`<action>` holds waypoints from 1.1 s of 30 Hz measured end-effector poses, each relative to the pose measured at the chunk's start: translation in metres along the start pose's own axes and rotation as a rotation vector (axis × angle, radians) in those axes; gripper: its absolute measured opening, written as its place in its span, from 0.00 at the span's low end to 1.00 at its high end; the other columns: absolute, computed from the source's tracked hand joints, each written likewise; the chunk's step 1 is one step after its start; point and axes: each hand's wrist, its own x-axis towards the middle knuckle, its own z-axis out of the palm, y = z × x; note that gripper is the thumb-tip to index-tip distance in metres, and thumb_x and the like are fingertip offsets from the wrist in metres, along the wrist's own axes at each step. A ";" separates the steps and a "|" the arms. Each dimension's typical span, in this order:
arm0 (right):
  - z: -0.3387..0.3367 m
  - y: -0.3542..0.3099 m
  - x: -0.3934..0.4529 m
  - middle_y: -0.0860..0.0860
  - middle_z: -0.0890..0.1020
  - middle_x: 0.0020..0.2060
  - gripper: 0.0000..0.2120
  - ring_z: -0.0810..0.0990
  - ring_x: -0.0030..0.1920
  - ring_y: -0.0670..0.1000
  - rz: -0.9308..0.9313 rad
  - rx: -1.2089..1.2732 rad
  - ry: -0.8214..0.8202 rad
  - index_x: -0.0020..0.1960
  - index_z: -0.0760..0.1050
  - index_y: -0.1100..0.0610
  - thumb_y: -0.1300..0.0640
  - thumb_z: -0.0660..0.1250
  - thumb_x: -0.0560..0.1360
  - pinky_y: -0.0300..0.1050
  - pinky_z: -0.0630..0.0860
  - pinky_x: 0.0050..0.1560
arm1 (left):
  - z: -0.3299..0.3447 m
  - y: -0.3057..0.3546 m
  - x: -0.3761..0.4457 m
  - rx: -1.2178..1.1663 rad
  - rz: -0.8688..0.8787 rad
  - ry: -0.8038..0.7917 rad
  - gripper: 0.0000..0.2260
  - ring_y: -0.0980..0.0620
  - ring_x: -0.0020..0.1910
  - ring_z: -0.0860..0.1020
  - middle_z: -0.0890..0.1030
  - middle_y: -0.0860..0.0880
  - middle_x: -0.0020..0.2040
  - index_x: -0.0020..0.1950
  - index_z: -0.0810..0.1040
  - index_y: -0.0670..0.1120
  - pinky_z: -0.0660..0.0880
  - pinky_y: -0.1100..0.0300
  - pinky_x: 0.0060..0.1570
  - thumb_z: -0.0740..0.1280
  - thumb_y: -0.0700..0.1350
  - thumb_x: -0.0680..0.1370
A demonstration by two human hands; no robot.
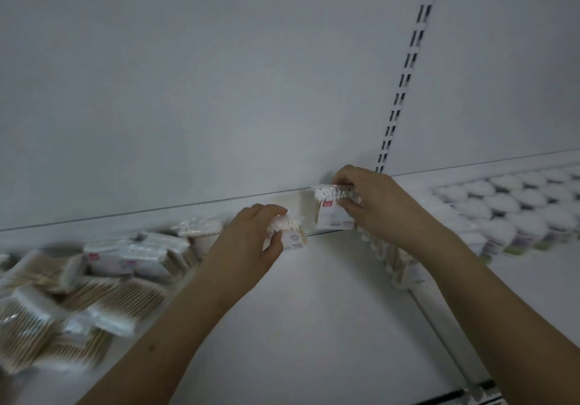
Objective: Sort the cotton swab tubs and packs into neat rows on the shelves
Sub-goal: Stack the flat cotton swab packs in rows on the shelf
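Pinching one swab pack (290, 232) with left hand (251, 238) at centre | right hand (373, 199) fingers curl around second pack (332, 205) at 1 o'clock, by back wall | loose packs (78, 291) at 8 o'clock | tubs (502, 210) in rows at 3 o'clock on shelf (314, 326)

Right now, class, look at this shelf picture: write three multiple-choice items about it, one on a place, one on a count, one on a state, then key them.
1. Where does the loose heap of packs lie?
A. left of the hands
B. right of them
C. on the floor

2. How many packs are being held?
A. none
B. one
C. two

3. How do the white tubs stand?
A. scattered
B. in rows
C. tipped over

Key: A, the heap is left of both hands; C, the left hand and right hand grip one each; B, lids line up.
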 end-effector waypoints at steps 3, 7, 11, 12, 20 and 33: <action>-0.002 0.019 0.002 0.49 0.80 0.52 0.10 0.76 0.53 0.50 0.008 -0.033 0.009 0.60 0.75 0.53 0.58 0.67 0.78 0.44 0.71 0.51 | 0.012 0.007 0.025 0.039 -0.019 -0.014 0.11 0.53 0.49 0.77 0.80 0.53 0.52 0.60 0.75 0.50 0.73 0.57 0.49 0.67 0.45 0.78; 0.006 0.032 0.005 0.50 0.80 0.52 0.11 0.73 0.55 0.53 -0.046 -0.077 0.076 0.56 0.81 0.54 0.58 0.73 0.74 0.43 0.67 0.54 | 0.025 0.010 0.043 0.076 0.007 0.038 0.08 0.50 0.46 0.77 0.80 0.52 0.49 0.57 0.78 0.48 0.70 0.58 0.44 0.69 0.46 0.79; 0.011 0.034 0.008 0.50 0.81 0.50 0.10 0.74 0.53 0.54 -0.066 -0.137 0.075 0.54 0.84 0.53 0.57 0.74 0.72 0.44 0.68 0.51 | 0.043 0.000 0.047 0.190 0.155 0.123 0.06 0.46 0.46 0.77 0.79 0.48 0.46 0.48 0.84 0.45 0.73 0.56 0.45 0.76 0.44 0.73; 0.011 0.034 0.008 0.49 0.81 0.51 0.10 0.75 0.54 0.54 -0.069 -0.141 0.053 0.54 0.84 0.52 0.57 0.74 0.73 0.45 0.69 0.52 | 0.046 -0.002 0.046 0.218 0.198 0.144 0.06 0.47 0.46 0.76 0.79 0.48 0.45 0.47 0.85 0.45 0.73 0.55 0.45 0.77 0.44 0.72; 0.014 0.031 0.014 0.47 0.79 0.51 0.09 0.77 0.53 0.50 -0.083 -0.149 -0.022 0.53 0.83 0.53 0.62 0.69 0.76 0.48 0.76 0.48 | 0.048 -0.008 0.048 0.292 0.268 0.186 0.06 0.47 0.41 0.79 0.82 0.50 0.40 0.42 0.84 0.45 0.76 0.54 0.37 0.79 0.43 0.69; 0.016 0.006 0.017 0.50 0.81 0.53 0.11 0.78 0.55 0.53 -0.115 -0.048 0.191 0.58 0.80 0.55 0.57 0.69 0.76 0.49 0.76 0.54 | 0.010 -0.021 -0.005 0.258 0.269 0.000 0.20 0.51 0.63 0.74 0.77 0.50 0.65 0.69 0.76 0.49 0.72 0.56 0.58 0.62 0.54 0.79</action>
